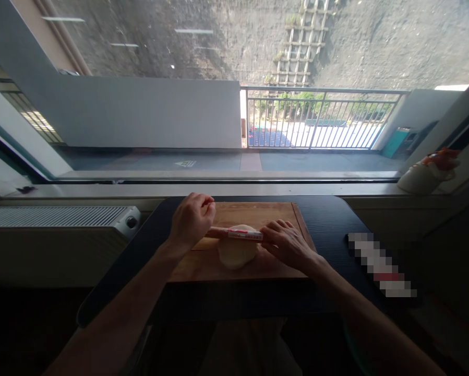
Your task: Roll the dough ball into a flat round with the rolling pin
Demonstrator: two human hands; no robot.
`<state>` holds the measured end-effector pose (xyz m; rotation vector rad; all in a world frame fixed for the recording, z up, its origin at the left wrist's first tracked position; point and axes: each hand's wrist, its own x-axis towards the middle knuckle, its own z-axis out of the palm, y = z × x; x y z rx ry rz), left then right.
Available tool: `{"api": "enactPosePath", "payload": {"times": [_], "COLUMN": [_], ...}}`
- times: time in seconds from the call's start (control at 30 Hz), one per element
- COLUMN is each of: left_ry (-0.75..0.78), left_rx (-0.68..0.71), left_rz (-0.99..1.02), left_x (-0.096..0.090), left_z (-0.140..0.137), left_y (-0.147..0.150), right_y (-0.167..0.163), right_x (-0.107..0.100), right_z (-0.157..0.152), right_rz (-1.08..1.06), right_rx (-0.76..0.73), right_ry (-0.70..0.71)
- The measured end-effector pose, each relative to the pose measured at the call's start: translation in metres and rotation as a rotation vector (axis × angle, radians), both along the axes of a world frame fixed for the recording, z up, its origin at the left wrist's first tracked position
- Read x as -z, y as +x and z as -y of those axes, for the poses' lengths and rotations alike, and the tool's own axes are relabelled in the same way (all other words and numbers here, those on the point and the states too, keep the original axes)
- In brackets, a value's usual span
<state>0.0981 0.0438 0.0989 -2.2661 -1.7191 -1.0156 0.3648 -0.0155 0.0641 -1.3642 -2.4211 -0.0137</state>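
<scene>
A wooden rolling pin [221, 233] with a printed red-and-white wrapper lies crosswise over a pale, flattened lump of dough [236, 254]. The dough rests on a wooden cutting board [195, 269]. At the pin's left end is my left hand [194, 219], its fingers curled and its palm side over the pin; the exact contact is hidden. My right hand [285, 241] covers the right end, with bent fingers laid over the pin. The dough's far edge shows just beyond the pin, between the two hands.
The board sits on a dark table [330, 224] by a window. A dark flat object with a blurred-out surface [379, 266] lies at the right. A white radiator [62, 216] stands left of the table. On the sill at right is a white pot-like figure [422, 177].
</scene>
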Motion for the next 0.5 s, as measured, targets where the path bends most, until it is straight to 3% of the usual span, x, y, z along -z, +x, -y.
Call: {"api": "enactPosePath", "payload": {"times": [0.13,0.27,0.5], "left_ry": [-0.131,-0.176,-0.195], "left_rx": [0.081,0.033,-0.015], "left_rz": [-0.161,-0.249,-0.273], "left_x": [0.025,0.050,0.045], "left_z": [0.002,0.014,0.019], "left_y": [0.018,0.021,0.012], "right_y": [-0.014,-0.030,-0.057], "right_x": [-0.007,-0.009,0.015], "right_z": [-0.013,-0.031,-0.011], "right_rz": [-0.022,-0.105,-0.096], "right_rx": [0.054,0.220,0.343], "right_ry": [-0.127,-0.135,-0.119]}}
